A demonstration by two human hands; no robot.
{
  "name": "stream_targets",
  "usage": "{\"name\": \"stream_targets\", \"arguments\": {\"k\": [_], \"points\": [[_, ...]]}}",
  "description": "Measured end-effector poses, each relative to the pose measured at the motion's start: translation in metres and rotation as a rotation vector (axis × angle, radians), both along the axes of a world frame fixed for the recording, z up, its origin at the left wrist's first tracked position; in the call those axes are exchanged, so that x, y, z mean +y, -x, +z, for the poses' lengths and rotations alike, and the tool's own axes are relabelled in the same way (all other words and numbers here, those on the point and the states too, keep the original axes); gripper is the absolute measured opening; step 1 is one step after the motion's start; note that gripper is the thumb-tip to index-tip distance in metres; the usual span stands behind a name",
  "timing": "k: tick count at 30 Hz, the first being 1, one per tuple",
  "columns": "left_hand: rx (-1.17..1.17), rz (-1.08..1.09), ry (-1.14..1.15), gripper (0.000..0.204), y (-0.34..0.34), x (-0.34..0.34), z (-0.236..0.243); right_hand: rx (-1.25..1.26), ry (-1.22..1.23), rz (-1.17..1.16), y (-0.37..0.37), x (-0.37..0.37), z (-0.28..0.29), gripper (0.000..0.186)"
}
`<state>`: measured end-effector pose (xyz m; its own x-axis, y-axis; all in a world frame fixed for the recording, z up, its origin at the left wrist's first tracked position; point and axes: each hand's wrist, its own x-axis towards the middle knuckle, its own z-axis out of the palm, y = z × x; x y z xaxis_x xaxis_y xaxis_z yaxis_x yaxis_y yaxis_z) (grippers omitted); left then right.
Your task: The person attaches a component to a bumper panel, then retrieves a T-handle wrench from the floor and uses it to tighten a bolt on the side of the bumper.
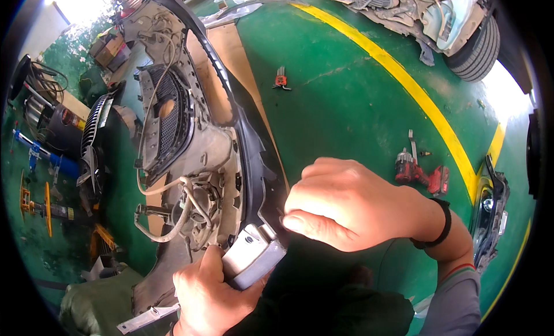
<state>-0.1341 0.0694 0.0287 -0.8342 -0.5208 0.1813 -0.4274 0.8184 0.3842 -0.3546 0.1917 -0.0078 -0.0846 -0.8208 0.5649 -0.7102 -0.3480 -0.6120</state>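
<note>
My left hand point(212, 298) grips a silver, box-shaped metal piece point(254, 256), with the thumb along its side. A thin bent rod point(262, 204) stands up beside the top of this piece. My right hand point(340, 206) is closed, its fingers curled and the thumb pressed in, just right of the metal piece. Whatever is in those fingers, if anything, is hidden. Both hands are at the near end of a removed car bumper point(249, 157), whose inner side faces up. A hose point(183, 191) and a round lamp housing point(202, 197) are attached to it.
Right of my hands, a red cordless impact wrench point(421, 173) lies on the green floor point(340, 116). Farther off lies a red hex key set point(281, 79). A headlight point(487, 209) is at the right, a car wheel point(476, 50) at the far right. A grille point(95, 125) leans at the left.
</note>
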Motion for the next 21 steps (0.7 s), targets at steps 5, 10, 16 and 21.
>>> {"name": "stream_targets", "arguments": {"k": [5,10,16,21], "points": [[-0.029,0.042,-0.045,0.047,-0.004,-0.001,0.001,0.076,0.085,0.021,0.000,-0.005,0.005,0.024],[-0.038,0.047,-0.041,0.046,-0.008,-0.003,0.000,0.045,-0.250,0.112,0.002,0.000,0.009,0.012],[-0.039,0.023,-0.033,0.046,-0.012,-0.007,-0.001,0.139,0.012,0.044,-0.004,-0.006,0.009,0.015],[-0.041,0.041,-0.050,0.046,-0.012,-0.006,0.000,0.116,-0.225,0.041,-0.009,-0.005,0.008,0.011]]}}
